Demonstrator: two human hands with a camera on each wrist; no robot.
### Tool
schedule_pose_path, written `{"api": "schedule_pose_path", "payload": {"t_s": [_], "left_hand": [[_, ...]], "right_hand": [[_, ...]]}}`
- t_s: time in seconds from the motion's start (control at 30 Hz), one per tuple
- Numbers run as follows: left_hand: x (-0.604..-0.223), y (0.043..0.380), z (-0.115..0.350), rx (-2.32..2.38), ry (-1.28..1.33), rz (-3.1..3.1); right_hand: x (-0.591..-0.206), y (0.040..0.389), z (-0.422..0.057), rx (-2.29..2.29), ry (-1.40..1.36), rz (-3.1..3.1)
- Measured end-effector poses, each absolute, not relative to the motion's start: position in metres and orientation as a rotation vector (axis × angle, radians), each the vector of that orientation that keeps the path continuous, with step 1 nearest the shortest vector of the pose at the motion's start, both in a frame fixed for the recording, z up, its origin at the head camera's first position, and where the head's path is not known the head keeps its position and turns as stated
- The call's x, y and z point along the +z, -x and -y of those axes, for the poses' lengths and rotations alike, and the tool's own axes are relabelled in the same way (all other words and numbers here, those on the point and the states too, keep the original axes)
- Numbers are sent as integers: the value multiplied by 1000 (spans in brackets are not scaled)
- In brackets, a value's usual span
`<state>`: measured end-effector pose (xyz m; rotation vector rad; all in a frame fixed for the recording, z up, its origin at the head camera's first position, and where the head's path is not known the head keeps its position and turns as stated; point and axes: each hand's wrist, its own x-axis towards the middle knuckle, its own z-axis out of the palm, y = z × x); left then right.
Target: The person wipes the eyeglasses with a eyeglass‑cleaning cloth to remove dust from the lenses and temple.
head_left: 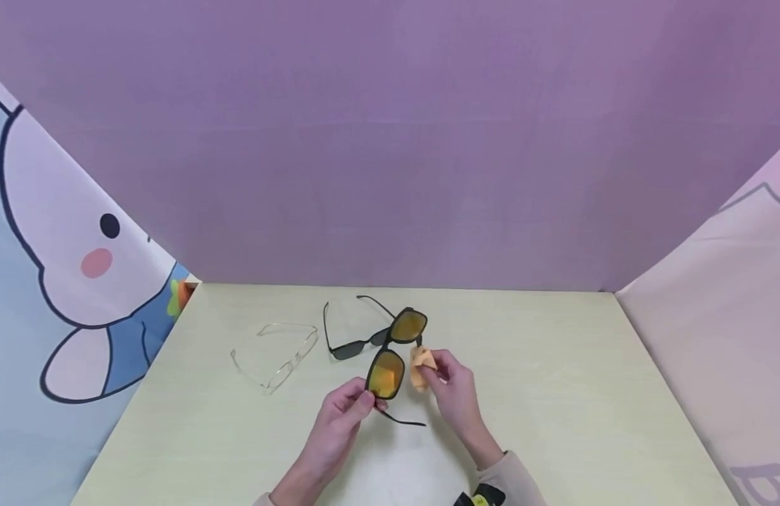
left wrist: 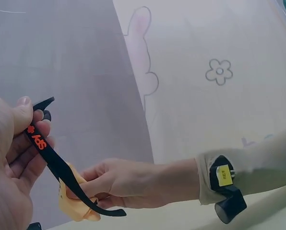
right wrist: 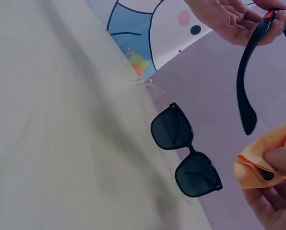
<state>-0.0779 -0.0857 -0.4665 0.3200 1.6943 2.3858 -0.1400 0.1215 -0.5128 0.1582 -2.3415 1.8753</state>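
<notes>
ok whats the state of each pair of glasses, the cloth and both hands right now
orange-lensed sunglasses: held up, arms unfolded
dark-lensed sunglasses: on the table, arms unfolded
clear glasses: on the table, arms unfolded
orange cloth: bunched up
left hand: gripping the orange-lensed sunglasses
right hand: pinching the cloth

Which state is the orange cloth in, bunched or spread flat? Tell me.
Bunched: the right wrist view shows the orange cloth creased in folds, gripped in the right hand.
</notes>
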Motion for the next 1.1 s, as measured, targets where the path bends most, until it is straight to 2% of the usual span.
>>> {"api": "schedule_pose_path", "payload": {"t_s": [0.27, 0.73, 1.1], "left_hand": [[-465, 79, 82, 2342, -283, -1772], [-470, 75, 76, 2365, -470, -1738], [-467, 77, 83, 2443, -479, -1613]], "right_hand": [[-513, 144, -122, 1802, -131, 2335], [-494, 156, -116, 1735, -120, 2142], [-515, 145, -118, 1769, -126, 2304]]}}
